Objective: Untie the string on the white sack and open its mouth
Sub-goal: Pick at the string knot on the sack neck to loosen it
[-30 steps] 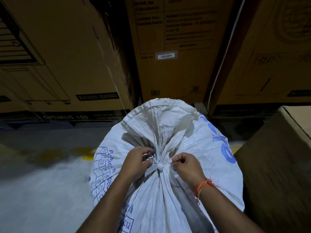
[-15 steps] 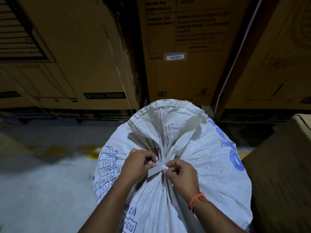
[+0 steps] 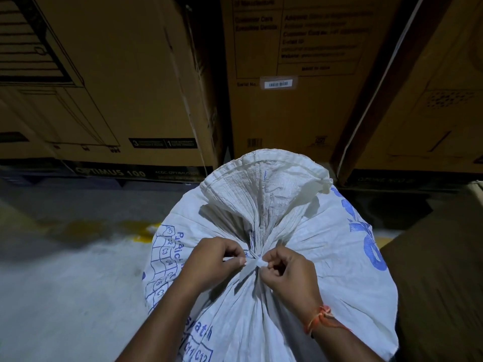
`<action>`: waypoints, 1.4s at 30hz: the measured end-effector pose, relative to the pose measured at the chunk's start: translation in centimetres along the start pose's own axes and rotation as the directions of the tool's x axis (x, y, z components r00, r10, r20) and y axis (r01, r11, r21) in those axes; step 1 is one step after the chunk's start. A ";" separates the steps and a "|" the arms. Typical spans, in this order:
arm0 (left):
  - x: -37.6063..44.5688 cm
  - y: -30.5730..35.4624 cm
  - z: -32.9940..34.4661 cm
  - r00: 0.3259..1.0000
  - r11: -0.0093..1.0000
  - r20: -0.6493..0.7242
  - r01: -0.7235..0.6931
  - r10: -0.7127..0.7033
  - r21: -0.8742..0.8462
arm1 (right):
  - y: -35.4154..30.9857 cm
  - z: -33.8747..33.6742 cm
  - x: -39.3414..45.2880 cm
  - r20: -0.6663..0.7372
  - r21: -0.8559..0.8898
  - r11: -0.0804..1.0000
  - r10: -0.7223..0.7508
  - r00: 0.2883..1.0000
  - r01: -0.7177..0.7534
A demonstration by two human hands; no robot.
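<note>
Both forearms are bare, and a thin orange thread band (image 3: 320, 318) is tied round the right wrist.

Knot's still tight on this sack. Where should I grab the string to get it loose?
Likely the loose strip end of the string, which hangs toward you just below the knot. Pinch it from the near side: the sack bunches tight above, and the left hand and right hand crowd both sides.

We count one white sack (image 3: 300, 257) and one string (image 3: 257, 262). We count two hands: left hand (image 3: 211, 259), right hand (image 3: 290, 278). Four cardboard boxes (image 3: 300, 100).
</note>
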State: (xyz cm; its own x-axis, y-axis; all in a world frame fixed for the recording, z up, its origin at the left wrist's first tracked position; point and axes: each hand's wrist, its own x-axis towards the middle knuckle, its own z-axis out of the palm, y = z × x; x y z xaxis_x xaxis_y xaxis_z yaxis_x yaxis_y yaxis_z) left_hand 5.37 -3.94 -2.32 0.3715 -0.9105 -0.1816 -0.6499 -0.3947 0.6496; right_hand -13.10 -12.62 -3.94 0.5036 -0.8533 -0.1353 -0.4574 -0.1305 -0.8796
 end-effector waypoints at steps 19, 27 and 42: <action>1.1 0.4 1.2 0.999 0.997 -0.035 -0.001 -0.001 -0.077 | 1.0 0.7 -0.5 0.028 0.352 0.934 0.054 0.998 -0.060; 1.0 0.6 1.5 1.000 0.997 -0.018 0.016 -0.017 -0.070 | 1.1 0.2 -0.5 0.018 0.310 0.950 0.034 0.999 -0.038; 0.8 0.7 1.2 0.999 0.993 0.010 0.049 -0.049 -0.110 | 1.8 -0.5 -0.4 0.139 0.384 0.917 0.059 0.989 -0.109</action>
State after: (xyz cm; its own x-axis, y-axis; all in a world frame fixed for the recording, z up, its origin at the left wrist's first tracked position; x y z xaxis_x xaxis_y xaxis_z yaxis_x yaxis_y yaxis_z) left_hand 4.42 -5.07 -2.88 0.3962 -0.8914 -0.2202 -0.5540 -0.4233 0.7169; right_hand -14.52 -12.75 -5.21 0.5725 -0.7812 -0.2488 -0.1927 0.1667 -0.9670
